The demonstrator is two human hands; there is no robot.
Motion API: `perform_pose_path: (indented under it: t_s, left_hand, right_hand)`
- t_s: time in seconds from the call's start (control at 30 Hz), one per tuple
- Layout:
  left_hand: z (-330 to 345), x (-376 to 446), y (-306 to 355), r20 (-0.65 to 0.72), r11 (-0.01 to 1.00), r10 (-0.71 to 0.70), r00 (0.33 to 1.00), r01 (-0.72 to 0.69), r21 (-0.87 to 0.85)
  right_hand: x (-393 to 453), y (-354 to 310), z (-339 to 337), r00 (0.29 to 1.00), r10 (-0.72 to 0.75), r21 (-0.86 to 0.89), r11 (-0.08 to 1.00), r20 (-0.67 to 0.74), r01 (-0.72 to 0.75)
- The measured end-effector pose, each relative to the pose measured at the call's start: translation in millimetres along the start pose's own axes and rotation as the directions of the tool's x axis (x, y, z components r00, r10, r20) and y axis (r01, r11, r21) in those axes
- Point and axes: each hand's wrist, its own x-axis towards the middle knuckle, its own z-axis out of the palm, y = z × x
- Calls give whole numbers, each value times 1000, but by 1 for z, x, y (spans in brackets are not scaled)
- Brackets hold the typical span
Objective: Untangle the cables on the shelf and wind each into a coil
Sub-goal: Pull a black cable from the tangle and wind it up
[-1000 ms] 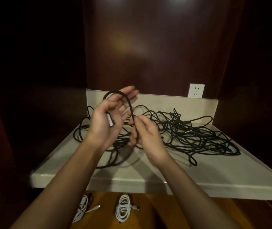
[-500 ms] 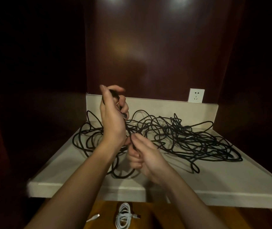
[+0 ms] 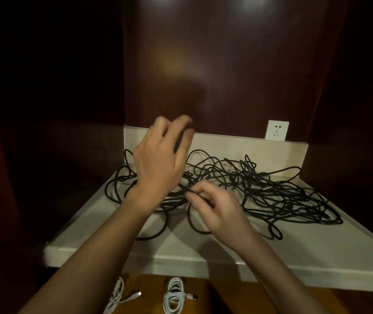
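A pale shelf [image 3: 294, 252] in a dark wood alcove, wall socket [image 3: 277, 130] at far right, carries tangled black cables [image 3: 271, 191]; the raised left hand [image 3: 158, 164] curls round a strand, the right hand [image 3: 217, 207] pinches another.

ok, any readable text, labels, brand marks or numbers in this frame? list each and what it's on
None readable.
Wall socket: only slot holes show, no print.
Black cables on the shelf: no label or marking legible.
White coiled cables below the shelf: plugs too small and dim to show any marking.
Left hand and right hand: blurred, nothing written in view.
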Motion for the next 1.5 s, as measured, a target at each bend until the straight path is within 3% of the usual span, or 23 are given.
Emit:
perform_pose_path:
  t_s: [0.1,0.23,0.3,0.4,0.5,0.6,0.73,0.8,0.83,0.9,0.93,1.0,1.07,1.17,1.2,1.3,1.4,1.5]
  left_hand:
    - [-8,-7,-5,337,992,-2,941,-41,121]
    - [-15,-17,-8,638,997,19,770,33,-68]
    - [-19,-22,-10,719,977,78,690,93,-194]
    - [-24,-27,-3,841,976,57,538,148,-161]
    - [-22,-25,-3,837,995,50,545,44,-88]
    - [-22,-26,-13,813,986,32,581,113,-120]
    - [-25,-29,-14,847,946,1,532,275,-174]
    - [-27,-26,-11,869,893,-14,495,397,-211]
    - [-29,-25,-11,889,851,-6,458,469,-236]
    - [-36,-24,-13,923,715,5,385,644,-273]
    - [-40,-25,-15,932,616,-7,362,736,-281]
    - [-43,-29,-20,942,361,-70,330,888,-284]
    - [-40,-32,-18,941,118,-75,330,940,-320]
    - [-34,-26,-7,896,-223,-34,442,871,-438]
    - [-32,-24,-4,875,-294,-23,483,833,-468]
    - [-28,-20,6,821,-375,-6,571,760,-531]
    - [-20,-18,18,805,-510,-153,573,652,-561]
    - [-19,-12,30,783,-607,-262,565,534,-589]
  right_hand:
    - [9,-1,-20,959,-284,-388,882,17,268]
    - [16,-6,-32,901,-429,-490,772,70,405]
    - [21,-10,-34,927,-370,-415,835,62,361]
    - [37,-20,-49,989,-35,-78,996,141,46]
    - [46,-30,-60,959,73,53,994,273,-90]
    - [45,-31,-61,952,116,-83,992,283,-96]
    - [42,-18,-55,979,141,-373,925,150,-75]
    - [40,-13,-50,995,95,-371,925,31,-77]
    - [39,-13,-49,995,96,-270,959,10,-89]
    - [35,-15,-52,983,128,118,983,133,-144]
    - [32,-16,-54,963,129,297,934,236,-198]
    - [30,-18,-56,944,92,461,855,315,-237]
    - [32,-14,-50,966,100,490,847,236,-208]
    - [31,-5,-29,984,148,463,869,94,-175]
    - [30,-1,-22,984,174,466,867,43,-174]
    - [25,7,-3,970,216,446,883,-112,-145]
    - [20,5,10,972,117,316,948,-201,-49]
    - [22,-1,18,957,102,213,976,-272,-44]
